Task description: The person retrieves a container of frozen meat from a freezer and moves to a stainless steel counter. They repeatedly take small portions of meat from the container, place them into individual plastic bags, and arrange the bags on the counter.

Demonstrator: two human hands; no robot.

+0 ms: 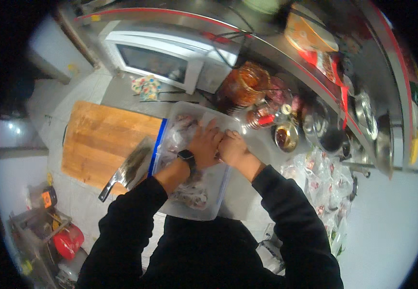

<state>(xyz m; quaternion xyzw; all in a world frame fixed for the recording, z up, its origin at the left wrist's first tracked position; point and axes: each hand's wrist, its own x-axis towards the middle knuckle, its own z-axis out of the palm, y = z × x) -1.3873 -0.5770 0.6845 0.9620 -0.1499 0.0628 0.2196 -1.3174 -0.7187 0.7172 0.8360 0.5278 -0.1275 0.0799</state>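
In front of me stands a translucent plastic storage box (214,207) with a blue edge strip along its left side. Several clear plastic bags (191,198) lie inside, their contents blurred, perhaps meat. My left hand (205,146), a black watch on its wrist, is over the box with its fingers partly spread. My right hand (233,149) meets it at the box's right side, fingers curled. A small pinkish bit shows between the hands; whether either grips it is hidden. Left of the box, a cleaver (135,164) rests on a wooden cutting board (111,139).
Behind the box are a white microwave oven (151,59), a patterned cloth (146,87) and a jar of reddish food (246,83). To the right stand a bowl of dark liquid (285,137) and several plastic bags (326,180). A metal shelf (180,18) overhangs the counter.
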